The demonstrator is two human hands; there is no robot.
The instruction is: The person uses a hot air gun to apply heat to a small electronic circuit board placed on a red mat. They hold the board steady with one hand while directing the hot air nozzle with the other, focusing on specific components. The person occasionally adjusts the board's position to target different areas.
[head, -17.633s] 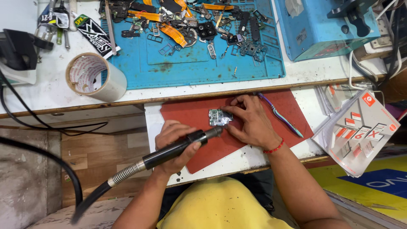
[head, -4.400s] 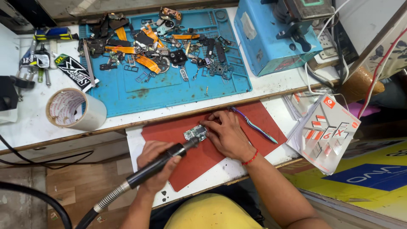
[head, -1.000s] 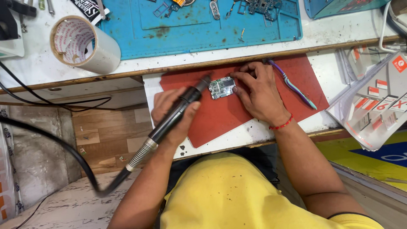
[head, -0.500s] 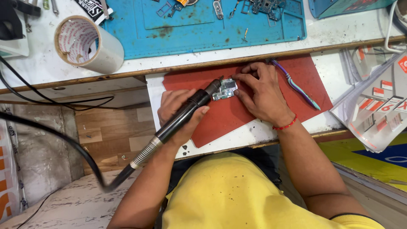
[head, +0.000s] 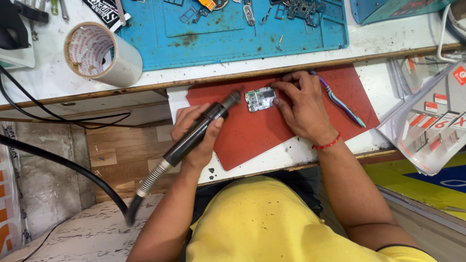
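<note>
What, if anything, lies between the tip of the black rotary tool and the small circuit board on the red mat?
Nothing visible. The left hand holds the black rotary tool, whose tip points at the circuit board across a short bare strip of red mat. The right hand steadies the board from its far side, out of the tool's path.

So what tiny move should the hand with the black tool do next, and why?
Probably ease the black rotary tool in the left hand a little right, onto the small circuit board. Its tip sits just short of the board, which the right hand pins on the red mat.
</note>
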